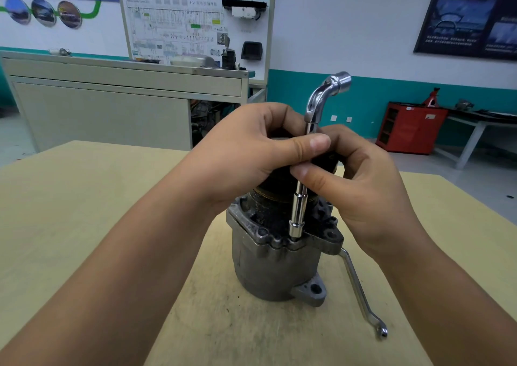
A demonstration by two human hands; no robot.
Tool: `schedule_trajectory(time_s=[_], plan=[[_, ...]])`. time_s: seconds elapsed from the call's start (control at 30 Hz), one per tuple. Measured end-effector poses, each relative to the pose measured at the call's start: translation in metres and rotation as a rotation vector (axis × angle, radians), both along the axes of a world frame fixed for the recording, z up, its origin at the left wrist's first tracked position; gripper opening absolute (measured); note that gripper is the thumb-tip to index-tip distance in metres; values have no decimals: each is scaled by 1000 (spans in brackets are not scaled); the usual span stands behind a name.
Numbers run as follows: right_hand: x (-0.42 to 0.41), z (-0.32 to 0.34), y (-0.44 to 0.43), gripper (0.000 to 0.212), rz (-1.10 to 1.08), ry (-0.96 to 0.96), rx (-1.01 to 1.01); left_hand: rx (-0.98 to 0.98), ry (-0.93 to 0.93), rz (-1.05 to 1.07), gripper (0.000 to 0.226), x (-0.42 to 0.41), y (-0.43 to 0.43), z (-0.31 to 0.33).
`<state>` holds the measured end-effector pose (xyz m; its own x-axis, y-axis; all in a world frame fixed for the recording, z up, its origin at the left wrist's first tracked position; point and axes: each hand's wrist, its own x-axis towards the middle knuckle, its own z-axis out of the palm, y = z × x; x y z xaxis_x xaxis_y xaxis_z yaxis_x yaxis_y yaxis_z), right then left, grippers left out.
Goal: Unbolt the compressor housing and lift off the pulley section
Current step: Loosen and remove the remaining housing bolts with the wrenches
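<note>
A grey cast compressor (268,270) stands upright on the wooden table (84,203), its dark pulley section (277,183) on top and mostly hidden by my hands. A chrome L-shaped socket wrench (300,209) stands vertical, its lower socket seated on a bolt at the housing's front flange (291,239). My left hand (251,153) wraps over the pulley, its thumb pressed against the wrench shaft. My right hand (361,181) pinches the shaft just below that thumb.
A chrome ring spanner (361,290) lies on the table, leaning out from the compressor's right side toward me. Behind the table stand a grey cabinet (112,99), a training board (195,24) and a red tool cart (408,126).
</note>
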<state>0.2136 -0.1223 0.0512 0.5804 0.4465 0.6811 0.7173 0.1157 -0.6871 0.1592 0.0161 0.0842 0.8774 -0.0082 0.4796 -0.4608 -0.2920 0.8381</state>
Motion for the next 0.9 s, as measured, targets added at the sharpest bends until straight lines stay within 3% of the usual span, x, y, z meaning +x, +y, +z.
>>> schedule_trajectory(time_s=[0.37, 0.6, 0.77, 0.9], plan=[[-2, -2, 5, 15, -68, 3, 52, -81, -42, 51, 22, 3, -6, -3], [0, 0, 2, 25, -42, -5, 23, -39, -20, -2, 12, 2, 0, -2], [-1, 2, -1, 5, 12, 24, -3, -10, -4, -44, 15, 1, 3, -2], [0, 2, -3, 10, 22, 24, -13, -5, -1, -60, 18, 1, 3, -2]])
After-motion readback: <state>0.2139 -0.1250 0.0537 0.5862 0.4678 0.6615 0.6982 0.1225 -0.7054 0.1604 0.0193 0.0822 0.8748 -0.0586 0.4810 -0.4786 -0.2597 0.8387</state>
